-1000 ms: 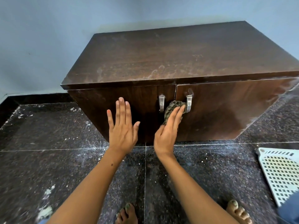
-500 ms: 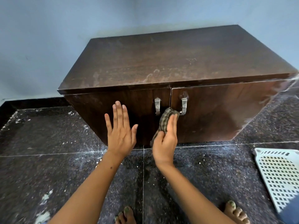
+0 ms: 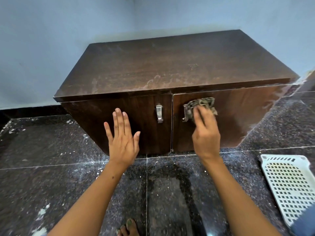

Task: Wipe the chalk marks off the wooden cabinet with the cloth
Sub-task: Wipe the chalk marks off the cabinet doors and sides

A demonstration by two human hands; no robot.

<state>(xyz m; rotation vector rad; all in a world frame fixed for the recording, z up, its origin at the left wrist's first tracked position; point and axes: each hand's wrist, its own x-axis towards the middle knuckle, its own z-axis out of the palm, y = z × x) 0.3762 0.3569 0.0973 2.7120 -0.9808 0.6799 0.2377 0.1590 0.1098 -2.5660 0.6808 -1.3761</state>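
Now right hand (image 3: 205, 132) presses patterned cloth (image 3: 200, 104) against right door of wooden cabinet (image 3: 170, 65), beside right door handle. Left hand (image 3: 121, 135) spread flat on left door. Faint chalk marks (image 3: 160, 80) on cabinet top.

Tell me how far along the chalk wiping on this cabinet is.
Done: the left door looks free of chalk. In hand: the right hand presses the cloth against the right door by its handle, while the left hand lies flat on the left door. Left: pale smears along the cabinet top near its front edge and on the right door's far end.
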